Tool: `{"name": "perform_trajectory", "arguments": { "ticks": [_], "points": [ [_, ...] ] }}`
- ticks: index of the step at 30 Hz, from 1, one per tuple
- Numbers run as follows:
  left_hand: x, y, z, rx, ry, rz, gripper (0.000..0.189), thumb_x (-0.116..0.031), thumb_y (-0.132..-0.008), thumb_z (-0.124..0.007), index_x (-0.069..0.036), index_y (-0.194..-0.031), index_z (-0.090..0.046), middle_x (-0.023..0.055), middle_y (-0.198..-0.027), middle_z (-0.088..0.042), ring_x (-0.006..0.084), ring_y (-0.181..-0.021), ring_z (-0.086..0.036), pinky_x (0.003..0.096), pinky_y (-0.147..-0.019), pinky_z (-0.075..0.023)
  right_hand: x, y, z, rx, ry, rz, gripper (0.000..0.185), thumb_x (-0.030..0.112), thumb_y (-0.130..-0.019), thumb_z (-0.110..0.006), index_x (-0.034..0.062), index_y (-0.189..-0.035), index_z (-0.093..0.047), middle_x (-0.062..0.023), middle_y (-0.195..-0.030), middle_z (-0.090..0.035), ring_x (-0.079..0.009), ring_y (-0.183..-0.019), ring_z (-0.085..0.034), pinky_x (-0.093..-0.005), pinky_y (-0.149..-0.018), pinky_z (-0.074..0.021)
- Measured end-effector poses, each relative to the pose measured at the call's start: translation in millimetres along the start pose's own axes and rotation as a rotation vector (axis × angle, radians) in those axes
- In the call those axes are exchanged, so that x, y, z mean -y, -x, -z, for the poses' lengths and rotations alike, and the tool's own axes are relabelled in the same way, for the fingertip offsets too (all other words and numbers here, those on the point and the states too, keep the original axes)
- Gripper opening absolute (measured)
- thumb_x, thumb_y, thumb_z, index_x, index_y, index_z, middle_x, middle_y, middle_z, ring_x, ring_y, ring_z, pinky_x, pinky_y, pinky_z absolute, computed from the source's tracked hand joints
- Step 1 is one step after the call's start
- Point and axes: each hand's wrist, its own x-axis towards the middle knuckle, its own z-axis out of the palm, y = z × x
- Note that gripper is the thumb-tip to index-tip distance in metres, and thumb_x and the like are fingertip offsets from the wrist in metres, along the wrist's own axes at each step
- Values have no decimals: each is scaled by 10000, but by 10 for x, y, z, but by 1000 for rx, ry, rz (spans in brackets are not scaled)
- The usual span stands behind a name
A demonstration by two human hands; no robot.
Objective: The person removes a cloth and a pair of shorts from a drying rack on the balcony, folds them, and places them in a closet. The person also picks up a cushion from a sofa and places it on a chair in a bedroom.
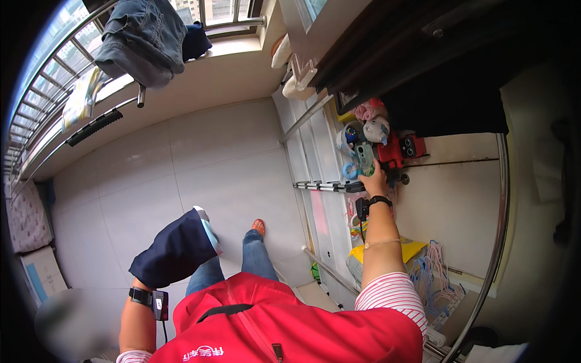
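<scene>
A navy cloth garment (174,247) with a light blue and white edge drapes over my left hand (143,282). Only the wrist side of that hand shows, and its fingers are hidden under the cloth. My right hand (375,182) reaches among small things on a white storage unit (313,156), its thumb and a finger apart. Close to its fingertips are a green phone-case-like item (364,155) and a light blue ring (350,170). Something green lies between the fingers; whether they grip it is unclear.
A red toy (401,149) and a white plush toy (376,129) sit beyond my right hand. Metal rails (335,275) cross the storage unit's front. Several hangers (433,277) and a yellow-topped package (411,249) are at right. Jeans (145,45) hang by the window.
</scene>
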Motion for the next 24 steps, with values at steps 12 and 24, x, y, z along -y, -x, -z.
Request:
{"name": "perform_trajectory", "arguments": {
  "ticks": [12,24],
  "points": [
    [130,164,-206,-49,97,-3,190,-133,-764,-648,-42,-916,-579,145,-962,-580,273,-867,-572,351,-708,-473,54,1147,638,615,-1669,-90,670,277,-709,-760,-37,-1230,-478,-188,-1142,-592,-299,-1062,-589,-430,-1020,-431],
    [191,219,-262,-60,105,12,210,-139,-778,-644,-41,-951,-573,138,-985,-581,262,-890,-572,344,-736,-470,79,1125,512,591,-1687,-70,680,280,-710,-760,-38,-1236,-469,-181,-1150,-591,-292,-1061,-589,-419,-1026,-427]
  ]
}}
